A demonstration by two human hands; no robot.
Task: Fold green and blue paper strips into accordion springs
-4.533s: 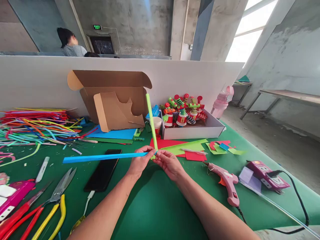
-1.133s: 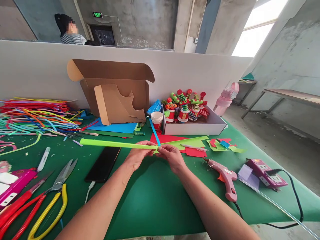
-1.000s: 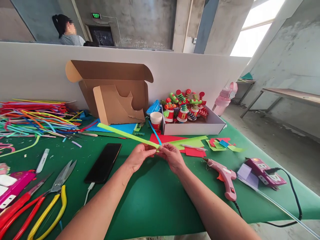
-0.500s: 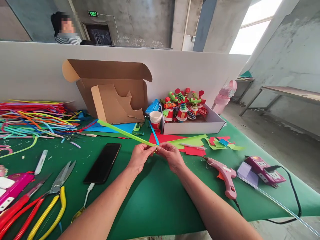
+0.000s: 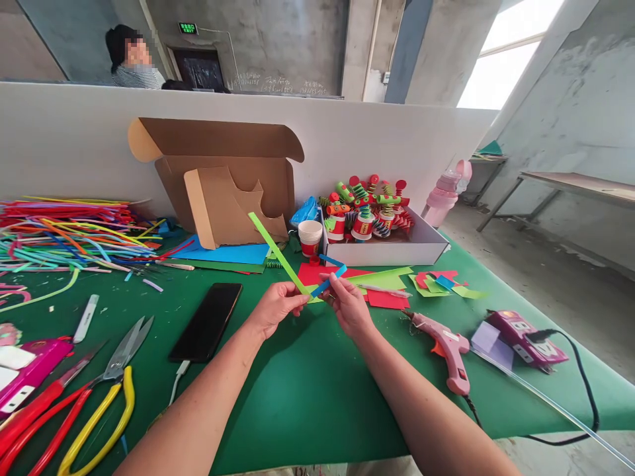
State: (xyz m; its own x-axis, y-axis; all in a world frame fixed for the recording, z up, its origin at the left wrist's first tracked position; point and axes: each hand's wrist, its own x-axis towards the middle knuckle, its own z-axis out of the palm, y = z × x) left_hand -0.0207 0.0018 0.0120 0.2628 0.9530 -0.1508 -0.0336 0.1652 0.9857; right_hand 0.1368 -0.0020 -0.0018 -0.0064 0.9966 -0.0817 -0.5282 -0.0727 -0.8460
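My left hand (image 5: 276,308) pinches the lower end of a light green paper strip (image 5: 278,254), which slants up to the left. With my right hand (image 5: 349,305) I pinch a blue paper strip (image 5: 325,285) that meets the green one between my hands. The blue strip bends back on itself above my right fingers. How the two strips join is partly hidden by the fingertips. Behind them lie red paper (image 5: 308,272) and light green paper (image 5: 391,275) on the table.
A pink glue gun (image 5: 449,347) and a purple power strip (image 5: 526,338) lie to the right. On the left are a phone (image 5: 206,322), scissors (image 5: 122,357) and pipe cleaners (image 5: 74,231). A white box (image 5: 387,254) of decorated cups, paper cups (image 5: 310,237) and a cardboard box (image 5: 223,139) stand behind.
The green strip has swung more upright. My right hand has shifted slightly right, and the blue strip, upright before, is now folded over toward the right.
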